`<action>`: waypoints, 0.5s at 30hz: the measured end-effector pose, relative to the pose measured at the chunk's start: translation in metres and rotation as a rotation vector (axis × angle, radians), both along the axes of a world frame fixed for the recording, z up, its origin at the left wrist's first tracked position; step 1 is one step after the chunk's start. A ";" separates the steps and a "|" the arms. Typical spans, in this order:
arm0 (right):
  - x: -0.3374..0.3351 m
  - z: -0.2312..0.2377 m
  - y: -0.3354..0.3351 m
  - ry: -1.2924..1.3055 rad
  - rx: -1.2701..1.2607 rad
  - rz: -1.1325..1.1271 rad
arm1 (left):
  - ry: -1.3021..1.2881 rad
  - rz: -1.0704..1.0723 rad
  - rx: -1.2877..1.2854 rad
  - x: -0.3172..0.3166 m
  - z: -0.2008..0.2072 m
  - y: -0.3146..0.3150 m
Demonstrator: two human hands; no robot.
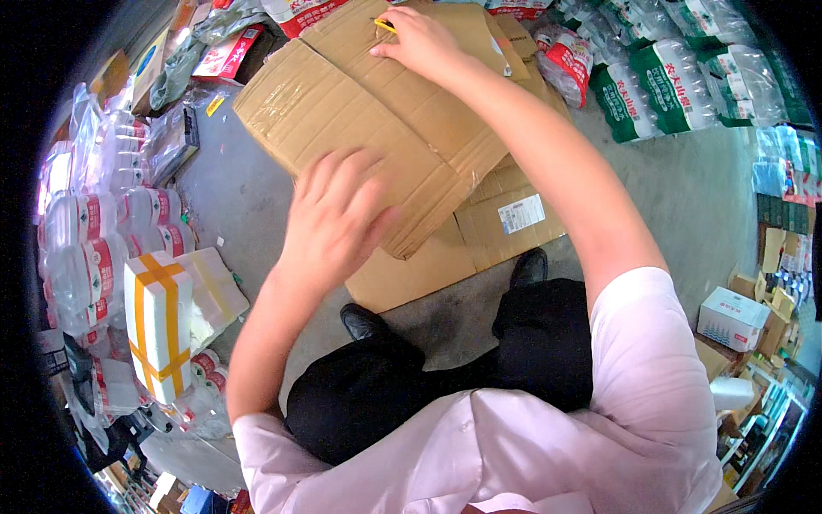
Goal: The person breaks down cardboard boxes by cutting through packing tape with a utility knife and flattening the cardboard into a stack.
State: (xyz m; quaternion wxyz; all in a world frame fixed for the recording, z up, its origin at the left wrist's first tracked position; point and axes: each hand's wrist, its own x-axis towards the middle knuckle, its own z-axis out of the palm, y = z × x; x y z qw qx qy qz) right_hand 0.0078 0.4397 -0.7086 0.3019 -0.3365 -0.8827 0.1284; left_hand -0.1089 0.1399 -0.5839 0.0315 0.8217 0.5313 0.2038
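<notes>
Over flattened cardboard [385, 128] | right hand [419, 41] clamped on yellow tool [385, 26] | left hand [332, 210] blurred, fingers apart

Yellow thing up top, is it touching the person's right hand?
Touching. The head view shows the yellow tool held in the right hand, one end poking out with no gap between them.
</notes>
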 end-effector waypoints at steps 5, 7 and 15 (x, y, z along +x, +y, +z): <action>-0.001 0.001 0.005 0.157 -0.002 0.018 | 0.236 -0.200 -0.006 0.015 -0.054 0.094; 0.002 0.020 -0.008 0.113 -0.190 0.021 | 0.257 -0.205 -0.074 0.012 -0.063 0.102; 0.008 -0.002 0.004 -0.072 -0.138 -0.029 | 0.117 -0.276 -0.177 0.017 -0.083 0.127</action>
